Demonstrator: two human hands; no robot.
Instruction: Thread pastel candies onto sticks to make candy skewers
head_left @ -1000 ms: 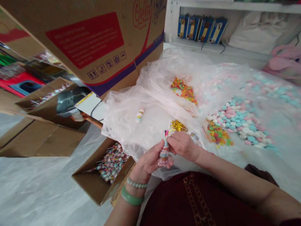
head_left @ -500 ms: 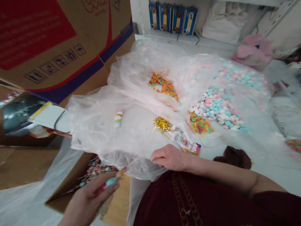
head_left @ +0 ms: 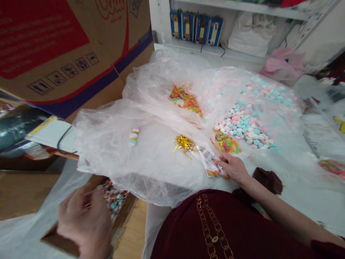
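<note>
My right hand (head_left: 234, 167) pinches the edge of a small stack of printed plastic bags (head_left: 211, 162) on the table. Beside the bags lies a bunch of gold twist ties (head_left: 184, 143). Further left, one candy skewer (head_left: 133, 136) of pink, white, yellow and blue pieces lies on clear plastic sheeting. My left hand (head_left: 84, 217) is low at the left, in front of an open cardboard box (head_left: 60, 239) of candy skewers (head_left: 114, 196). Its fingers look bent but are smeared by motion, and I cannot see whether they hold anything.
Ring-shaped gummies (head_left: 185, 100) and pink, white and blue candies (head_left: 245, 124) lie in the plastic sheeting (head_left: 159, 115). A large carton (head_left: 107, 46) stands at the left. A dark brown cloth (head_left: 267, 180) lies right of my right hand. Blue boxes (head_left: 195, 28) stand on a shelf.
My left hand has moved left and down over the box; the candy piece seen in it before no longer shows. My right hand has moved right from the table's edge onto the printed bags.
</note>
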